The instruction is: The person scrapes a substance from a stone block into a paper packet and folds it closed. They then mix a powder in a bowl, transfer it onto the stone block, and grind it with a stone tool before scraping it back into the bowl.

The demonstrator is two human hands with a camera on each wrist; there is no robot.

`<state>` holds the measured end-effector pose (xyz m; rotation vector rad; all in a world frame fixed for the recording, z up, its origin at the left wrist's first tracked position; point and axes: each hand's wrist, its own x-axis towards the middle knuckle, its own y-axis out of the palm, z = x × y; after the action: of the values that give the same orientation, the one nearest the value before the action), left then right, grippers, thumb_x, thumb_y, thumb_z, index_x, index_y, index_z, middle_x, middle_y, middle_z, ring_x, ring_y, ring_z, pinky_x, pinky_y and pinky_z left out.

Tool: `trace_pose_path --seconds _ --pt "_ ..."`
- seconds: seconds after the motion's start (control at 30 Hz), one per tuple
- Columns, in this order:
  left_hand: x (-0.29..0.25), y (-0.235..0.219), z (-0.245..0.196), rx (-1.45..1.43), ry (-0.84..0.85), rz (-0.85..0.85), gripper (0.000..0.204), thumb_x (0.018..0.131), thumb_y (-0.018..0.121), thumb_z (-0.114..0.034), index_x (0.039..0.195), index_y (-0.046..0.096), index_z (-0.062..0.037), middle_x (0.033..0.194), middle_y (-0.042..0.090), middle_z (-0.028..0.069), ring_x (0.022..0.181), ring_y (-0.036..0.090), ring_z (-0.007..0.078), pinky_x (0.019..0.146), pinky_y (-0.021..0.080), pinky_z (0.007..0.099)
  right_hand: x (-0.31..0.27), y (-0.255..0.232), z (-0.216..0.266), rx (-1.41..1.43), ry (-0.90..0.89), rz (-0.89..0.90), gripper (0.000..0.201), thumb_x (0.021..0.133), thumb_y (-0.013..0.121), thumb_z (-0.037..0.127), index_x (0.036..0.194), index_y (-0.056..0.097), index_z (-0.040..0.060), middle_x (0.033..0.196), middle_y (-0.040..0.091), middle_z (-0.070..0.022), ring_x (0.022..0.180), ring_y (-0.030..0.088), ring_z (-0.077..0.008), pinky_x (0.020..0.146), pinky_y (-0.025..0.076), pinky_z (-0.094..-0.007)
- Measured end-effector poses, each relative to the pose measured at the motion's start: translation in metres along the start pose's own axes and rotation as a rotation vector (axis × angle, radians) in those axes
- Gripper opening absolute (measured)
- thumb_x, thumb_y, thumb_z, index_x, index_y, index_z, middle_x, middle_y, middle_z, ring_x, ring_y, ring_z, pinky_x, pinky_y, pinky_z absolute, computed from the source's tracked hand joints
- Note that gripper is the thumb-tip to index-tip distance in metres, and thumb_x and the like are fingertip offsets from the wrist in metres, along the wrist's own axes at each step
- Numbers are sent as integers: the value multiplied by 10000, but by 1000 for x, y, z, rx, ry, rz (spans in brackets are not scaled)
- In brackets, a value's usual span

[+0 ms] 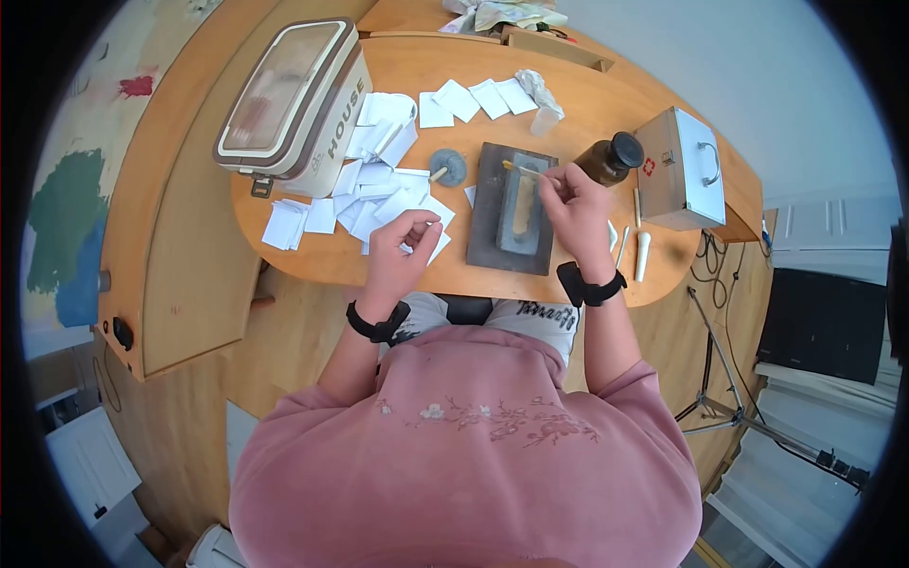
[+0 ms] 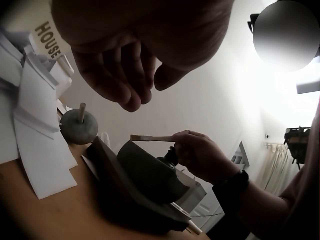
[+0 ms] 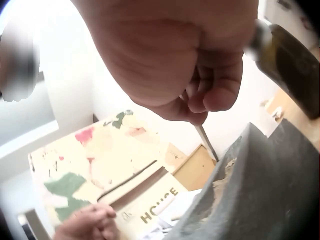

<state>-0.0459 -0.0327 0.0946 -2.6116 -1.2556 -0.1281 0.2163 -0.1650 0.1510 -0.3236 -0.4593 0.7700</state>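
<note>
My right hand [image 1: 578,210] pinches the handle of a small flat brush [image 2: 150,138] with pale bristles. The brush points left, above the far part of a grey stone block [image 1: 507,222]. A long hollow in the block holds tan material. Under the block lies a dark flat board [image 1: 485,208]. My left hand [image 1: 401,254] hovers near the table's front edge, beside scattered white paper slips [image 1: 365,201]. Its fingers hang loosely curled with nothing between them, as the left wrist view shows. Left of the board rests a round grey stone [image 1: 448,165] with a wooden handle.
A large lidded box [image 1: 322,142] marked HOUSE stands at the left. To the right are a brown bottle [image 1: 600,163] with a black lid, a silver case [image 1: 684,180] and a white-handled tool [image 1: 643,256]. More white slips [image 1: 456,100] lie at the back, near crumpled plastic [image 1: 538,90].
</note>
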Motion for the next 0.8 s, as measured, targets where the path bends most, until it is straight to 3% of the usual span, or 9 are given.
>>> trace_pose_path --seconds 0.23,0.3,0.4,0.53,0.57,0.63,0.67,0.73,0.8 --pt "-3 -3 4 -25 18 -22 109 1062 779 -73 1139 789 3 855 757 12 758 672 58 713 543 258 34 10 26 -165 -103 460 77 955 763 36 1005 757 -22 750 711 -157 638 689 -261 657 557 -358" --pt "-5 -5 4 -38 16 -34 108 1061 780 -74 1138 790 1 854 757 13 757 672 59 714 543 258 40 26 3 -397 -316 197 104 957 751 42 1039 773 -18 790 723 -205 698 720 -370 699 585 -410" --pt "-10 -12 2 -15 0 -42 105 1062 779 -74 1136 792 0 863 758 12 760 669 58 716 543 256 43 31 10 -291 -312 18 102 975 746 53 1035 764 -28 837 738 -221 752 737 -411 717 594 -430" --pt "-14 -15 6 -10 -2 -41 104 1064 779 -74 1135 791 1 871 758 7 763 662 57 719 544 258 48 21 26 -211 2 498 95 982 746 47 1020 760 -39 916 756 -234 768 741 -406 705 589 -423" --pt "-13 -15 7 -10 0 -49 104 1065 778 -74 1135 791 1 872 758 5 764 658 57 719 543 259 50 25 17 -214 5 494 95 982 746 47 1020 760 -39 916 756 -234 768 741 -406 705 589 -423" --pt "-12 -16 8 -10 1 -46 103 1065 779 -74 1133 791 2 871 757 5 764 656 56 719 543 259 52 38 -5 -352 -334 22 113 985 749 58 1037 777 -38 892 762 -219 755 743 -360 717 589 -403" --pt "-11 -16 8 -7 2 -49 102 1065 779 -74 1131 790 2 871 757 5 763 654 55 719 542 259 53 34 1 -354 -337 22 113 985 749 58 1037 777 -38 892 762 -219 755 743 -360 717 589 -403" --pt "-10 -17 8 -8 2 -53 101 1065 780 -74 1131 791 2 871 757 5 763 653 55 717 541 259 55 24 14 -107 57 348 126 998 755 71 1049 785 -40 919 776 -234 807 760 -383 752 600 -423" --pt "-10 -17 7 -10 2 -52 101 1064 781 -74 1130 791 1 872 757 4 762 652 54 716 540 259 55 30 2 -185 -119 275 130 1000 763 75 1056 788 -39 896 774 -220 782 757 -343 740 593 -407"
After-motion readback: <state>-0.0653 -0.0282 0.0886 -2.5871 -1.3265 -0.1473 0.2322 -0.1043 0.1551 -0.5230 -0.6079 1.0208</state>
